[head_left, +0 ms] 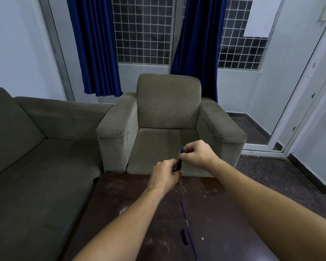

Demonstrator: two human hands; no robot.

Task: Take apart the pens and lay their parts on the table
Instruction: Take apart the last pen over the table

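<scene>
A dark blue pen (180, 161) stands nearly upright above the far edge of the dark wooden table (120, 213). My left hand (165, 175) grips its lower end. My right hand (197, 153) pinches its blue top end. Most of the pen is hidden by my fingers. On the table lies a thin blue refill (184, 213), running toward me. A short black pen part (184, 236) lies beside it, and a second thin blue piece (192, 245) continues to the bottom edge.
A grey-green armchair (167, 113) stands just beyond the table's far edge. A matching sofa (36, 147) runs along the left. Blue curtains and a grilled window are behind. The tabletop is scratched and scuffed.
</scene>
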